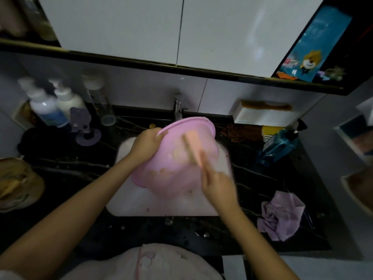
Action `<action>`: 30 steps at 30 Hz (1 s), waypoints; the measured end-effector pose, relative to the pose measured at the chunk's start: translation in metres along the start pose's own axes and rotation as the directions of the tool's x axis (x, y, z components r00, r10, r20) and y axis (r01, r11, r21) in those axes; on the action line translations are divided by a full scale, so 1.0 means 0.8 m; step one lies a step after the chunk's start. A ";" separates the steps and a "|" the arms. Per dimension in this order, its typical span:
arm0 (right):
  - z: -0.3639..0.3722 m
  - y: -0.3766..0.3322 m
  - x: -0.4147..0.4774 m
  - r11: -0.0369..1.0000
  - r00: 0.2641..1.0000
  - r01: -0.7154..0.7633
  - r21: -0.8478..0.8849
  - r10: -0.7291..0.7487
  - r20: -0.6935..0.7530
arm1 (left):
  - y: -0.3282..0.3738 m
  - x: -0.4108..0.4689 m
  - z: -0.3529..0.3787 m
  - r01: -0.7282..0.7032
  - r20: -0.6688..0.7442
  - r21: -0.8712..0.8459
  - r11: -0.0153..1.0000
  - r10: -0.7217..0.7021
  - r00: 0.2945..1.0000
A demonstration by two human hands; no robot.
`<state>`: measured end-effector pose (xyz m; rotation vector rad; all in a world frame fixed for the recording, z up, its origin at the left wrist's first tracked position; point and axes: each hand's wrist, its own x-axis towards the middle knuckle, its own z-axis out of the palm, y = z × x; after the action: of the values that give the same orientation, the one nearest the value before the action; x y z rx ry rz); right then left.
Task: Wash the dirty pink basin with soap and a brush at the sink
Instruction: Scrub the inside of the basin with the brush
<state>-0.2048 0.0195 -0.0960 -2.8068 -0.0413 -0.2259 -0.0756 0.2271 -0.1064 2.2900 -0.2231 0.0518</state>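
My left hand gripped the rim of the pink basin, thumb hooked over the edge, and held it tilted over the white sink, its far rim up under the faucet. My right hand was wrapped round the handle of the brush, whose head lay against the basin's pink surface (both hand and brush were smeared by motion blur, so I could not tell how the fingers lay). Brownish patches of dirt clung to the basin, near its middle and toward its lower left. The two hands were apart, one on each side of the basin.

The sink sat in the middle of the dark, veined table. At the table's far left corner stood two white pump bottles and a clear bottle, with a purple holder just in front of them. Toward the far right edge lay a brown cloth and a white box with a yellow comb on top. A blue pump bottle lay tilted near the right edge, and a crumpled lilac cloth lay by the near right corner.
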 end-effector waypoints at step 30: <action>-0.047 0.023 0.048 0.889 0.871 -0.455 0.047 0.434 0.231 | -0.041 -0.084 0.020 0.201 -0.082 -0.004 0.980 -0.200 0.976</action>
<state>-0.1714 -0.0101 -0.0608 -2.6341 0.5271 0.1867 -0.1361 0.2462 -0.1488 2.2978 0.0512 0.0419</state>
